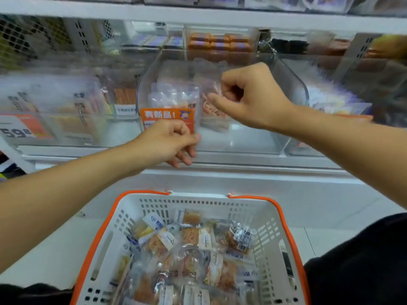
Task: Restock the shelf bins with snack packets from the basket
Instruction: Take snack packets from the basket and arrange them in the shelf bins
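Head view: blurred right hand (248,95) pinches a packet (211,106); left hand (169,142) grip holds bin (220,142) front.

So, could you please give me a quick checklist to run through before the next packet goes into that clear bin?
1. Right hand pinching a snack packet over the clear bin: ok.
2. Left hand gripping the bin's front edge by the orange label: ok.
3. Free space in the bin's right half: ok.
4. Packets already in the bin standing upright: ok.
5. Basket has packets left: ok.
6. Packet matches the bin's product: cannot tell, blurred.
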Tool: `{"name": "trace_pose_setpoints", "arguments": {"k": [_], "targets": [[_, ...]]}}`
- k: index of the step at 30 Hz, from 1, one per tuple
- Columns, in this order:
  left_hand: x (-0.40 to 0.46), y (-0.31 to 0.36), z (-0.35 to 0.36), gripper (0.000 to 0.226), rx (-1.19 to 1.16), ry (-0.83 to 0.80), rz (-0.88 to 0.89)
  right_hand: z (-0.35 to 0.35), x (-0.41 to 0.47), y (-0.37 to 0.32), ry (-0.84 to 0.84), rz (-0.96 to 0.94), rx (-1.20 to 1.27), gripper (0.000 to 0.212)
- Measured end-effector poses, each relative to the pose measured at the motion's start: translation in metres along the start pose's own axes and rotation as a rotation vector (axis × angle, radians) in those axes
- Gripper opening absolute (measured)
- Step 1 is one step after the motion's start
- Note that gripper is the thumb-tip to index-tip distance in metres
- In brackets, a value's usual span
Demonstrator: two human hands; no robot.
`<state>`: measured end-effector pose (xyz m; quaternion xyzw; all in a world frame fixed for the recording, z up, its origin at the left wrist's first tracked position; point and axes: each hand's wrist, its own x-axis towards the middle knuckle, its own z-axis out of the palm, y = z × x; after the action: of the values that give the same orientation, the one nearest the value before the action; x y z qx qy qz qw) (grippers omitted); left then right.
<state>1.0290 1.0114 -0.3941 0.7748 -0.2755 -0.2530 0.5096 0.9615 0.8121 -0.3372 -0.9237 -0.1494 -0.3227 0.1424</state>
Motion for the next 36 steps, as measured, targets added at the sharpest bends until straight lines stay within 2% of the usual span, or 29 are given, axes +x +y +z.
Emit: {"name": "trace_pose_setpoints", "arguments": {"k": [2, 4, 7, 9, 10, 12, 15, 19, 22, 24, 28, 30, 32, 34, 36], "targets": [[-0.003, -0.015, -0.001, 0.024, 0.279, -0.287, -0.149, 0.012, -0.026, -0.024, -0.18, -0.069, 0.189, 0.043], [-0.011, -0.032, 0.0, 0.024, 0.584, -0.559, -0.231, 0.04, -0.065, -0.036, -0.474, 0.008, 0.294, 0.039], [-0.025, -0.051, 0.011, 0.031, 0.997, -0.799, -0.234, 0.096, -0.14, -0.035, -1.165, 0.171, 0.241, 0.013], [-0.033, -0.06, 0.021, 0.035, 1.131, -0.873, -0.233, 0.127, -0.189, -0.035, -1.494, 0.267, 0.174, 0.04], [-0.036, -0.063, 0.025, 0.036, 1.159, -0.887, -0.232, 0.137, -0.208, -0.036, -1.568, 0.28, 0.151, 0.056], [-0.038, -0.067, 0.031, 0.04, 1.2, -0.893, -0.21, 0.155, -0.241, -0.039, -1.58, 0.275, 0.089, 0.076], [-0.038, -0.067, 0.031, 0.043, 1.241, -0.89, -0.155, 0.175, -0.281, -0.042, -1.552, 0.346, 0.04, 0.09], [-0.035, -0.066, 0.026, 0.044, 1.25, -0.874, -0.11, 0.197, -0.306, -0.053, -1.444, 0.574, 0.027, 0.092], [-0.032, -0.066, 0.021, 0.043, 1.248, -0.865, -0.107, 0.212, -0.306, -0.059, -1.297, 0.77, 0.055, 0.094], [-0.031, -0.065, 0.017, 0.043, 1.235, -0.852, -0.108, 0.213, -0.3, -0.058, -1.249, 0.83, 0.021, 0.085], [-0.033, -0.067, 0.01, 0.05, 1.208, -0.819, -0.104, 0.198, -0.257, -0.052, -1.363, 0.652, 0.079, 0.042], [-0.035, -0.071, 0.005, 0.068, 1.167, -0.761, -0.1, 0.18, -0.214, -0.054, -1.417, 0.514, 0.174, 0.029], [-0.036, -0.067, 0.0, 0.086, 1.037, -0.665, -0.071, 0.148, -0.162, -0.058, -1.382, 0.421, 0.272, 0.024], [-0.035, -0.055, -0.003, 0.079, 0.768, -0.583, -0.066, 0.108, -0.112, -0.06, -1.263, 0.446, 0.377, 0.025], [-0.031, -0.038, -0.006, 0.054, 0.526, -0.528, -0.05, 0.067, -0.074, -0.055, -1.097, 0.497, 0.446, 0.028]]}}
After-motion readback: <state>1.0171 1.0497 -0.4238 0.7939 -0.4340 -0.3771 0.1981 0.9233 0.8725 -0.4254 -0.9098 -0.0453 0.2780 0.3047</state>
